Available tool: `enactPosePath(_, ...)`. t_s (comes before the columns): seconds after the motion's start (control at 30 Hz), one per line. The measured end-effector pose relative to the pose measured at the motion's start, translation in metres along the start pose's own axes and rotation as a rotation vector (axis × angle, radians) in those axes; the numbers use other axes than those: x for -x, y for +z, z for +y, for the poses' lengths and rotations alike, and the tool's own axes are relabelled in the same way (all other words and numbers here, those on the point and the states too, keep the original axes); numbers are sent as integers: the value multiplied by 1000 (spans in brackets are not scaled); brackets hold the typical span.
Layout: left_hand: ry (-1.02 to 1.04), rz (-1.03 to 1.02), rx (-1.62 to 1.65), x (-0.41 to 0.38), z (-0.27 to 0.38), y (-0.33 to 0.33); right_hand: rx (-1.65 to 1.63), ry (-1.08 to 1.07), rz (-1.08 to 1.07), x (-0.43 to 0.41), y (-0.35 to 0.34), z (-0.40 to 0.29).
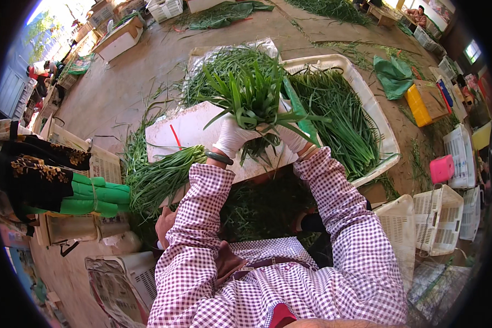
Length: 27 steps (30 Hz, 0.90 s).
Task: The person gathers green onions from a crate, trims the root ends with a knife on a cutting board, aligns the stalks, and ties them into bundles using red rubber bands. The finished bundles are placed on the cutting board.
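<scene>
My left hand (237, 134) and my right hand (289, 133), both in white gloves, grip a bunch of garlic chives (246, 96) from either side. Its leaf tips fan out above the hands, and more leaves hang below them. The bunch is above a white board (188, 117), on which a red strip (175, 136) lies. Left of my left wrist, a pile of chives (164, 178) rests with its pale cut ends toward the board. To the right stands a white plastic crate (383, 123) filled with chives (336, 119). A green strip (298, 108) runs along the crate's near side.
Loose chives (225, 65) lie on a plastic sheet beyond the board. A bench wrapped in green padding (92, 196) stands at left. White crates (438, 219) stand at right, near a yellow-sided carton (419, 104) and a green sack (393, 76). Other people sit farther off.
</scene>
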<state>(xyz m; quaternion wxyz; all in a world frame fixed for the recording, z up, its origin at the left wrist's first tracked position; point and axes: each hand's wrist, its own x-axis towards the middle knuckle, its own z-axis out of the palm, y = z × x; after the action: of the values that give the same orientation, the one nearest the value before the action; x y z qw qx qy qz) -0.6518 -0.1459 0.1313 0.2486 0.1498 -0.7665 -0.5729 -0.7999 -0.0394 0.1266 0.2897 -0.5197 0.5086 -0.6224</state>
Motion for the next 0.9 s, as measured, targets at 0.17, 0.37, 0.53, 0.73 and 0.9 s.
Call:
enactPosePath(0.17, 124, 128, 80, 6, -3, -9, 71, -190, -194, -19, 19, -46)
enactPosePath(0.37, -28, 94, -391, 17, -89, -36, -38, -32, -214, -13, 51, -66)
enactPosePath(0.53, 132, 126, 37, 9, -36, -15, 56, -126, -388, -17, 44, -62)
enactPosePath(0.73, 72, 110, 318, 5, -36, -29, 272, -100, -560, -16, 50, -97)
enactPosePath(0.9, 147, 156, 87, 18, -1, -12, 141, 45, -33, -14, 70, -16)
